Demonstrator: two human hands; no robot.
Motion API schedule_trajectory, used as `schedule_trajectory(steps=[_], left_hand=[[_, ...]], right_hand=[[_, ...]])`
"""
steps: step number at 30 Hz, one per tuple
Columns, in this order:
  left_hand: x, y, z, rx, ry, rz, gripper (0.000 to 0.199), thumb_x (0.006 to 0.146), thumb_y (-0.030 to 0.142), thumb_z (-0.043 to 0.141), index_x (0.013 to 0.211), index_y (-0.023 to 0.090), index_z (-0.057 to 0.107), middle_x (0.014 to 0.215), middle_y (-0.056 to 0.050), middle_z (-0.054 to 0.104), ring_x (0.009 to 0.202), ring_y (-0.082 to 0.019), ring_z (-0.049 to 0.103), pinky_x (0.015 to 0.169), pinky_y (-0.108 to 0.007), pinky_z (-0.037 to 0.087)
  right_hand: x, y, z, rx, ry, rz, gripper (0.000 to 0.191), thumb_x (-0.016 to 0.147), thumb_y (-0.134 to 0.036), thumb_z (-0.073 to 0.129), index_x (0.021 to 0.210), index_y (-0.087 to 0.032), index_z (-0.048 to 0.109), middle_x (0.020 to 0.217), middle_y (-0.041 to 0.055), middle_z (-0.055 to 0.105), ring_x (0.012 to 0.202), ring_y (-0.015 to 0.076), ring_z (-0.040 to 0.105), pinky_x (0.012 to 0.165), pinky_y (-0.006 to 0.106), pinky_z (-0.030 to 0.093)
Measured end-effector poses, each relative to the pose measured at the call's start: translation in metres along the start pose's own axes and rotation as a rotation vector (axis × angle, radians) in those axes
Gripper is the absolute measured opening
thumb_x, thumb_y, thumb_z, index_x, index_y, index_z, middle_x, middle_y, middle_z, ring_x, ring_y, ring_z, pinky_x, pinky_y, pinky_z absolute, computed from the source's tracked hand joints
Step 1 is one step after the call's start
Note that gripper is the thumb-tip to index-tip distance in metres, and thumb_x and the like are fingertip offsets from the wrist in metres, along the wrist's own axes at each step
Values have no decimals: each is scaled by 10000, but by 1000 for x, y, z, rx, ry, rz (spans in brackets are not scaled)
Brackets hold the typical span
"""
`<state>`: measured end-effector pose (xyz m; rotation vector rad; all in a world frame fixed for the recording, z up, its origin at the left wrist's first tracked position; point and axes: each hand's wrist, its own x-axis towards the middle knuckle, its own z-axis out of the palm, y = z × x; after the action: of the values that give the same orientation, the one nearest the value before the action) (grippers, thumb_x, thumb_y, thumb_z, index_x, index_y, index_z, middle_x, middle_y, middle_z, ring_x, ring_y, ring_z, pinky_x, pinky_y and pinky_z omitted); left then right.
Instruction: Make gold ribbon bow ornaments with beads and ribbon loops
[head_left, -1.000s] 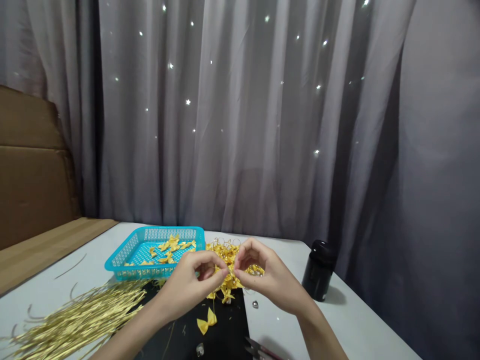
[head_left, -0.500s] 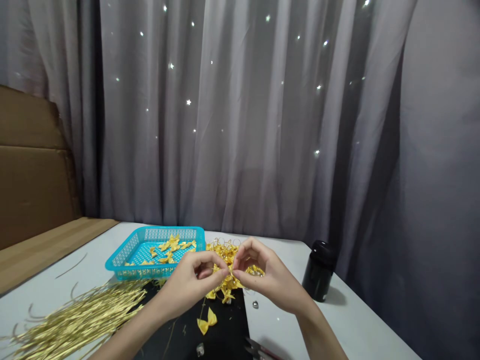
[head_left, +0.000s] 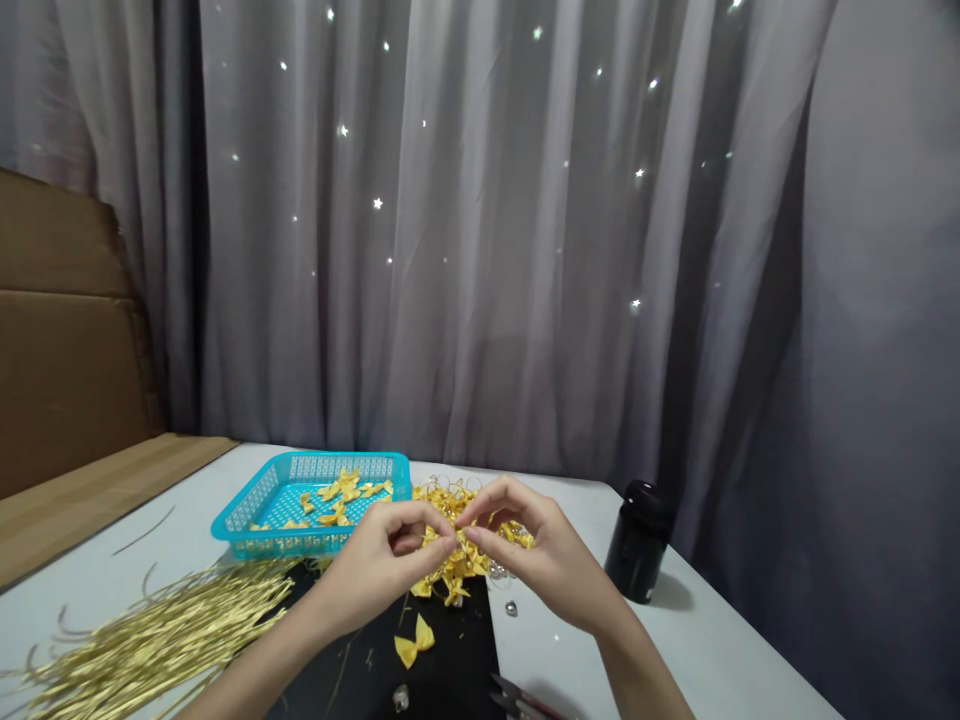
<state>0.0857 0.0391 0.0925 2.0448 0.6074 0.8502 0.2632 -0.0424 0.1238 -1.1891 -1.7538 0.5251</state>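
My left hand (head_left: 394, 550) is closed in a pinch above the black mat, thumb against forefinger. Facing it, my right hand (head_left: 521, 535) pinches too, and the fingertips of both hands almost meet. What they hold between them is too small to make out. Just behind the fingers lies a heap of yellow ribbon bows (head_left: 450, 575) with gold wire loops and silvery bits among them. A single yellow bow (head_left: 415, 642) rests on the black mat (head_left: 450, 675) below my hands. Near it is a small silvery bell-like piece (head_left: 401, 698).
A blue plastic basket (head_left: 311, 457) with several yellow bows stands at the back left. Gold wire ties (head_left: 165, 630) lie in a bundle at left. At right stands a black jar (head_left: 639, 545). A dark metal tool (head_left: 521, 697) and a silvery heart-shaped piece (head_left: 511, 608) lie near the mat's edge.
My right hand's fingers have opened slightly and shifted a little left, over my left fingertips. My left hand has hardly moved. The things on the table look unchanged.
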Motion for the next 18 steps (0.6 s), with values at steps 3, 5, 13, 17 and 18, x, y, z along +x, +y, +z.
schedule_trajectory(steps=[3, 5, 13, 17, 18], left_hand=[[0, 0, 1, -5, -3, -2, 271, 845, 393, 572, 748, 149, 638, 524, 97, 180, 489, -95, 190, 486, -249, 124], [0, 0, 1, -5, 0, -6, 268, 844, 390, 576, 749, 148, 640, 524, 97, 181, 489, -94, 189, 487, -251, 123], [0, -2, 1, -27, 4, -29, 293, 839, 425, 585, 746, 152, 637, 519, 98, 174, 475, -89, 175, 477, -252, 107], [0, -1, 1, -5, 30, -4, 312, 843, 439, 578, 731, 155, 644, 520, 98, 148, 475, -91, 167, 480, -254, 109], [0, 0, 0, 5, 39, 7, 313, 845, 437, 575, 729, 156, 648, 520, 98, 146, 479, -93, 170, 482, -254, 111]], right_hand=[[1, 1, 1, 17, 17, -3, 87, 873, -288, 637, 871, -201, 635, 877, 13, 665, 821, 158, 622, 751, 295, 479], [0, 2, 1, 15, 24, -7, 101, 871, -298, 643, 859, -198, 633, 867, 11, 659, 811, 156, 617, 745, 290, 477], [0, 3, 4, 48, 47, 11, 120, 858, -308, 654, 827, -197, 618, 841, 6, 646, 782, 147, 612, 729, 278, 483], [2, 0, 6, 93, 71, 25, 148, 829, -324, 683, 810, -195, 612, 826, 9, 650, 758, 149, 616, 707, 282, 488], [2, -1, 6, 101, 75, 28, 149, 823, -322, 687, 805, -195, 612, 821, 9, 654, 757, 151, 619, 705, 284, 488]])
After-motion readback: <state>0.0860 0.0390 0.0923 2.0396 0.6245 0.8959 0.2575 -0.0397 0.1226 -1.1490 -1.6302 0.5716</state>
